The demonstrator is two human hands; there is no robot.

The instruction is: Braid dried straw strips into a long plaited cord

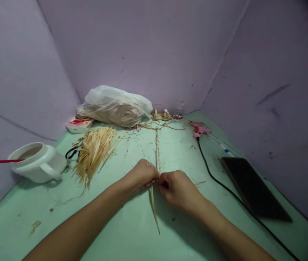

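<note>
A thin braided cord of straw-coloured fibre (pixel 158 146) runs straight toward me along the middle of the table. Its near end is pinched between my left hand (pixel 145 173) and my right hand (pixel 175 185), whose fingertips almost meet there. Both hands are closed on the braid, with fingers curled in. A loose flat strip of dried fibre (pixel 154 210) hangs down toward me from under my left fingers. The exact crossing of strands is hidden by the fingertips. The braid's far end lies by some tangled cords (pixel 148 125).
On the left are a bundle of dried fibre strips (pixel 95 150) and a white mug-like pot (pixel 41 163) with a red stick. Behind lies a plastic bag (pixel 116 107) beside a small box (pixel 79 125). A pink glue gun (pixel 200 129), its black cable and a dark tablet (pixel 254 188) are right.
</note>
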